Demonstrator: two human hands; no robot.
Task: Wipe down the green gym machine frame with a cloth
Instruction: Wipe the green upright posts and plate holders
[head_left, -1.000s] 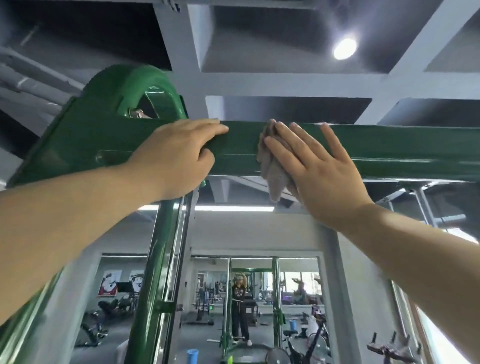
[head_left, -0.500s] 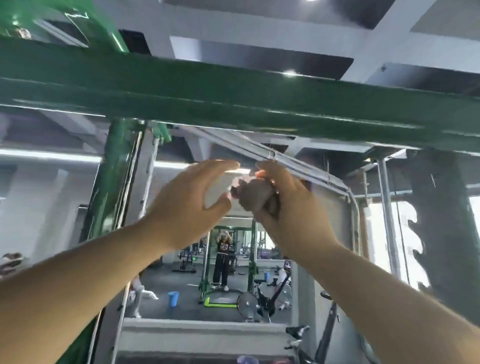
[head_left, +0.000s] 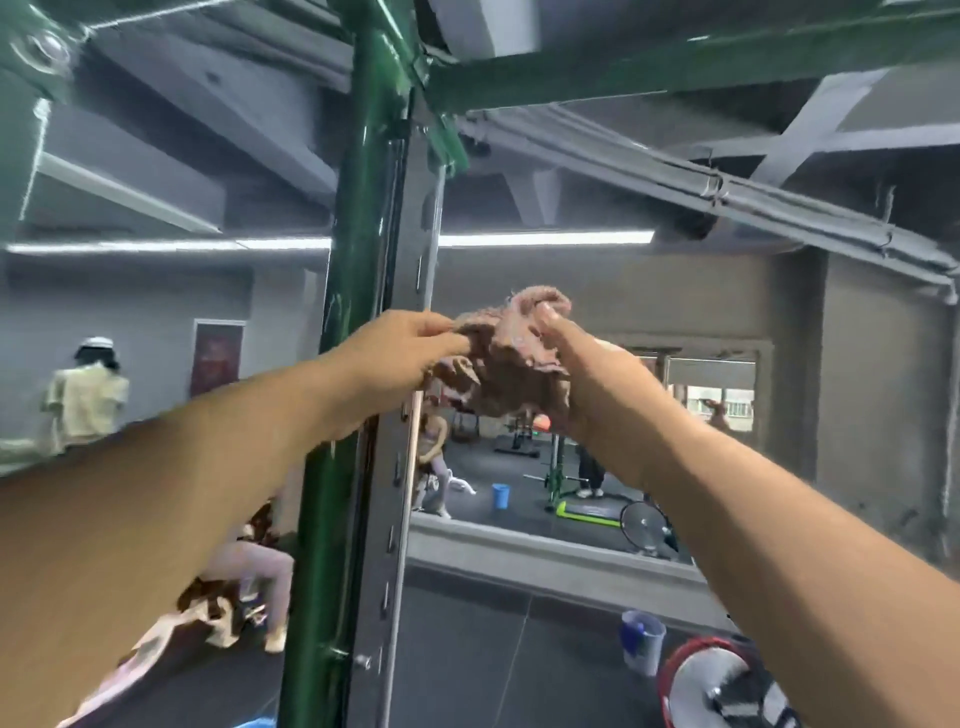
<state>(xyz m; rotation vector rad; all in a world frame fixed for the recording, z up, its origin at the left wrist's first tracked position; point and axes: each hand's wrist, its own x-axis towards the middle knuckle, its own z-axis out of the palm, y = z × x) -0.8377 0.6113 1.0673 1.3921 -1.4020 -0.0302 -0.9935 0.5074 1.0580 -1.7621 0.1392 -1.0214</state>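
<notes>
Hanging bunched between both hands, the cloth (head_left: 511, 364) is pinched at its left edge by the left hand (head_left: 400, 358) and gripped at its right by the right hand (head_left: 587, 379), held in the air just right of the green frame post (head_left: 353, 270). Behind, a mirror (head_left: 597, 467) reflects the gym floor; a blue bucket (head_left: 643, 642) stands below.

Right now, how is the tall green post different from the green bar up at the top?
The green post stands upright, just behind the left hand; the green bar runs sideways overhead, far above both hands. The post looks shiny with bright streaks; the bar looks duller. Both are green and meet at the top corner.
</notes>
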